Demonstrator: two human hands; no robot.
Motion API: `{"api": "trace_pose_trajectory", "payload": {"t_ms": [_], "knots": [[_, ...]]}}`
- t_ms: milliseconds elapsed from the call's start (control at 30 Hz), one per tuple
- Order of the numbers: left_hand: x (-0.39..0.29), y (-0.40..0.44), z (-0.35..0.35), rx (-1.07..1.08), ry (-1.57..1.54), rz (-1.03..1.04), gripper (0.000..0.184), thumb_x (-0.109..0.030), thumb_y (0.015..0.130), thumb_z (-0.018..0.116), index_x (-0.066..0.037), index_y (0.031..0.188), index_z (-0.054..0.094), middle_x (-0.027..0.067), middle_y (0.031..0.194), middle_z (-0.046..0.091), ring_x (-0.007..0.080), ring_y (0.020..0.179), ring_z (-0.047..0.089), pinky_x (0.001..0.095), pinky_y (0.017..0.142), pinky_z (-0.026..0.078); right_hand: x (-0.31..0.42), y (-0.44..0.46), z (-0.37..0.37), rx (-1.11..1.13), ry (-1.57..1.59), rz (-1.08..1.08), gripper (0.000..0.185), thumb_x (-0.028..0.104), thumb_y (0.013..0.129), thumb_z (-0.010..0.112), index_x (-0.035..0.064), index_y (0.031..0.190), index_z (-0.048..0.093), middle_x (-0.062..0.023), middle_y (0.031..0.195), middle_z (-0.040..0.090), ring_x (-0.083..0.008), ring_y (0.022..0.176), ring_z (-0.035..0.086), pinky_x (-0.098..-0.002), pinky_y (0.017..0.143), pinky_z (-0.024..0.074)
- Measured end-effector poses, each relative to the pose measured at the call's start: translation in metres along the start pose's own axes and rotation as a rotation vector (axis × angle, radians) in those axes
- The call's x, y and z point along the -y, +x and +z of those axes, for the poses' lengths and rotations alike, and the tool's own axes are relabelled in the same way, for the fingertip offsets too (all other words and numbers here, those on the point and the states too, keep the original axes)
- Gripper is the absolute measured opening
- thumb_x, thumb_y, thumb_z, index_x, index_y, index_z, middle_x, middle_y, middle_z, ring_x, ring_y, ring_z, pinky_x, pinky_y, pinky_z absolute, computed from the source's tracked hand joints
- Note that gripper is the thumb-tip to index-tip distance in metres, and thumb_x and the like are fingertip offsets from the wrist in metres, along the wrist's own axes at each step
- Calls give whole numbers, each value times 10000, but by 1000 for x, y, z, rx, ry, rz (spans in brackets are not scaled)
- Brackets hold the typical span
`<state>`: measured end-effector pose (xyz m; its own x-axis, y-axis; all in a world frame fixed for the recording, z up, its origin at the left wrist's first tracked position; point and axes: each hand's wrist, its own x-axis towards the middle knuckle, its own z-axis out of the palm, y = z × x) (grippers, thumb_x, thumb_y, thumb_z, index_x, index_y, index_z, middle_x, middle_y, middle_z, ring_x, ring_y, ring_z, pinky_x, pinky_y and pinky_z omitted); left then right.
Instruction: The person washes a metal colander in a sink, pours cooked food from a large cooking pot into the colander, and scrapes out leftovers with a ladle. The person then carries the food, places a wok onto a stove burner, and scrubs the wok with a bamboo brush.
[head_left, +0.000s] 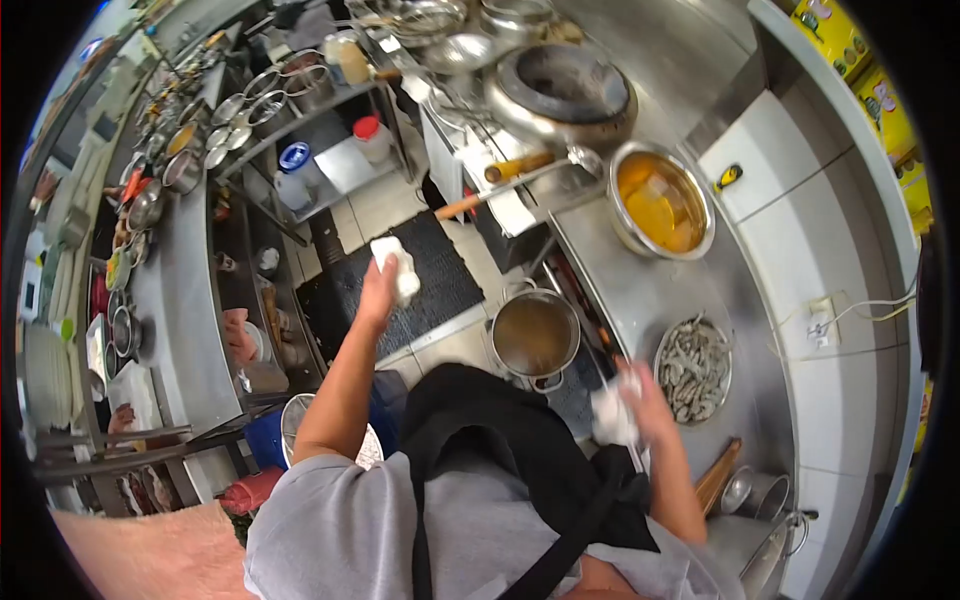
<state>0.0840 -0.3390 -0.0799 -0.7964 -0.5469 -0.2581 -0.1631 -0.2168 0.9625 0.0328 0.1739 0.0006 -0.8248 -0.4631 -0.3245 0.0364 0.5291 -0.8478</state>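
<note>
My left hand (376, 288) is closed around a folded white cloth (400, 272), held out over the dark floor mat. A second white cloth (614, 412) is in my right hand (650, 405), which is smeared by motion beside the steel counter's edge. Between my hands, low in front of my black apron, stands a large metal pot (535, 335) with cloudy brown liquid in it. Neither hand touches the pot. On the counter near my right hand lies a round tray of raw shrimp (694, 370).
A steel bowl of orange liquid (660, 200) stands on the right counter (615, 275). Behind it are a wok burner (562, 85) and a wooden-handled ladle (515, 185). A black mat (430, 305) covers the floor. Pans and bowls crowd the left worktable (180, 300).
</note>
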Motion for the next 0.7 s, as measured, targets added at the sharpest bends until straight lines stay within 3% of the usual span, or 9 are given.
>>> {"api": "trace_pose_trajectory", "payload": {"t_ms": [33, 100, 200, 267, 400, 467, 500, 633, 700], "knots": [[2, -1, 3, 15, 16, -34, 453, -396, 1011, 498, -39, 1288, 495, 73, 1067, 624, 157, 889, 611, 319, 765, 510, 32, 39, 12, -27, 209, 43, 508, 71, 872, 600, 71, 1365, 482, -94, 1367, 536, -238, 1290, 466, -355, 1102, 323], [-10, 4, 6, 9, -100, -10, 399, -379, 1023, 465, -51, 1243, 529, 48, 972, 619, 130, 781, 588, 301, 673, 496, 81, 120, 34, -14, 375, -125, 480, 69, 878, 597, 74, 1345, 487, -87, 1368, 517, -223, 1290, 448, -350, 1099, 321], [-15, 45, -23, 135, 40, -29, 400, -371, 1026, 464, -47, 1253, 524, 39, 962, 615, 129, 791, 585, 288, 683, 489, 146, 240, 71, -46, 474, -395, 445, 47, 889, 589, 79, 1321, 493, -83, 1339, 504, -199, 1267, 440, -338, 1079, 338], [-30, 87, -43, 94, 72, -58, 398, -348, 1027, 462, -40, 1275, 504, 38, 980, 611, 138, 796, 584, 297, 679, 488, 185, 313, 98, -45, 707, -395, 443, 32, 908, 603, 103, 1330, 489, -55, 1125, 567, -166, 1050, 565, -314, 931, 468], [-26, 214, -72, 71, -28, -51, 454, -396, 1014, 474, -38, 1292, 489, 49, 994, 606, 143, 795, 582, 302, 674, 490, 226, 453, 143, -84, 707, -336, 422, 38, 896, 614, 91, 1301, 506, -93, 1180, 583, -181, 1090, 564, -324, 953, 450], [-17, 270, -78, 93, 72, -68, 479, -411, 1009, 482, -35, 1306, 483, 48, 996, 606, 142, 800, 583, 300, 672, 492, 231, 515, 163, -357, 16, -491, 409, 82, 876, 626, 66, 1265, 500, -132, 1214, 588, -281, 1069, 608, -361, 943, 466], [-30, 292, -76, 140, 91, -158, 420, -328, 1021, 482, -13, 1298, 492, 77, 1077, 616, 154, 909, 592, 311, 771, 496, 221, 552, 173, -371, -115, -557, 451, 92, 850, 623, 91, 1282, 495, -175, 1241, 570, -356, 1116, 579, -390, 970, 449], [-31, 370, -51, 239, 114, -115, 419, -314, 1010, 520, -24, 1310, 482, 64, 1076, 608, 136, 887, 569, 298, 771, 486, 184, 620, 213, -96, -694, -191, 572, 155, 837, 646, 145, 1380, 467, -172, 1271, 528, -358, 1201, 517, -496, 999, 388], [-36, 392, -34, 317, 116, -122, 413, -318, 1011, 520, -24, 1299, 486, 62, 1067, 606, 134, 885, 567, 300, 770, 486, 176, 623, 219, -154, -724, -225, 579, 172, 838, 652, 148, 1387, 467, -167, 1277, 523, -360, 1195, 517, -519, 991, 380]]}}
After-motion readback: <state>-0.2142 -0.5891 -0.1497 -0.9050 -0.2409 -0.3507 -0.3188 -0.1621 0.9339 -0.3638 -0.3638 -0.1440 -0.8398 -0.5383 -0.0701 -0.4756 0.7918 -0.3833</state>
